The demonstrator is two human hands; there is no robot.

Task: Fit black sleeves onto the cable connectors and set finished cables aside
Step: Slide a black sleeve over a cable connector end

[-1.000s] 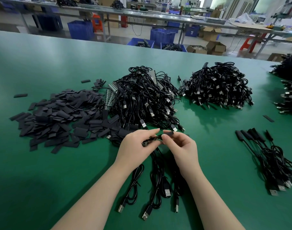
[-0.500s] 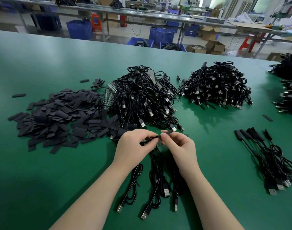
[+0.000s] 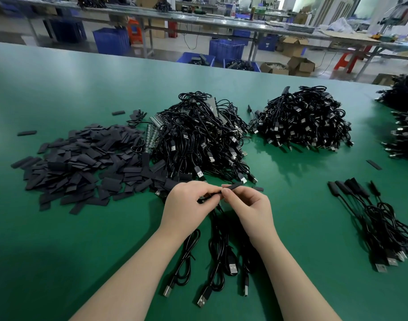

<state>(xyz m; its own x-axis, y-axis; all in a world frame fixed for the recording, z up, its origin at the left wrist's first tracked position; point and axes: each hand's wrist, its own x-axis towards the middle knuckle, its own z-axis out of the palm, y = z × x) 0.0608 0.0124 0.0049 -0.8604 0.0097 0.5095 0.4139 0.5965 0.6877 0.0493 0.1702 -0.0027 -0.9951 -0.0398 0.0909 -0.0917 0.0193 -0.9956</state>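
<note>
Left hand [image 3: 186, 205] pinching cable end; right hand [image 3: 249, 205] pinching black sleeve [image 3: 233, 186]; both grips clamping, meeting above counter [image 3: 82, 251] near its middle. Sleeve sticking out rightward past right fingertips. Sleeve pile [image 3: 82, 163] lying left, touching unfinished cable heap [image 3: 198, 140]. Second heap [image 3: 302, 119] sitting apart, farther right. Finished cables [image 3: 372, 216] lying well right. Loose cables [image 3: 221, 262] trailing between forearms. Bare green stretching near-left and between hands and finished cables.

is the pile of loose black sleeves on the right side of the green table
No, the heap of flat black sleeves lies on the left of the green table, beside the big tangle of black cables.
</note>
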